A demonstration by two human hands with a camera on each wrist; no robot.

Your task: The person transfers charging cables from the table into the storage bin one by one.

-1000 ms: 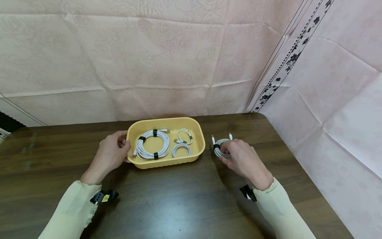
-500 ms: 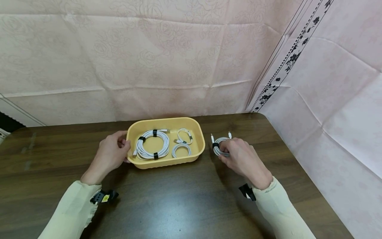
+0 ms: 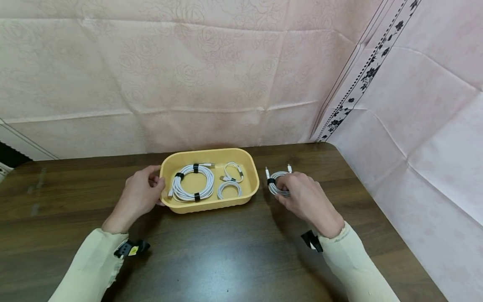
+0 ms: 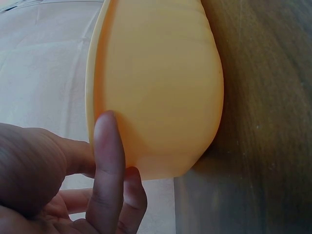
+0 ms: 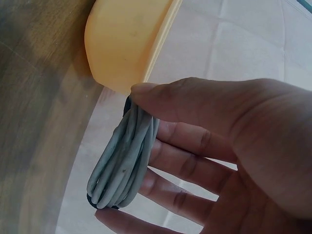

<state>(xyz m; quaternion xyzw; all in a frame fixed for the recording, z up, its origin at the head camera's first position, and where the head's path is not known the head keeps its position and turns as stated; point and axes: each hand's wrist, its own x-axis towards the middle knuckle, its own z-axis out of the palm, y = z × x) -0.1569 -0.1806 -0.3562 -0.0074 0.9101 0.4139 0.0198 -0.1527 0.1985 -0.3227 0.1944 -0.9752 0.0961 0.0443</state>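
A shallow yellow tray [image 3: 247, 197] with rounded corners stands on the table. My left hand [image 3: 140, 193] pinches its left end, with thumb and fingers over the rim [image 4: 90, 92] in the left wrist view. To the right of the tray, my right hand [image 3: 307, 201] grips a coiled white cable [image 3: 272, 187] bound with a black strap; both its plugs point up and away. In the right wrist view the cable loops [image 5: 124, 156] lie between the thumb and the fingers. Inside the tray are a large coiled cable [image 3: 178, 184] with black straps and smaller coils [image 3: 229, 183] at the right.
The dark wooden table [image 3: 219, 260] runs back to a pale floral cloth [image 3: 207, 84]. Another cloth [image 3: 426, 138] with a black flower border closes off the right side. Each wrist wears a dark strapped device [image 3: 130, 248].
My right hand has shifted slightly left and away with the coiled cable. The left hand and the tray have stayed in place.
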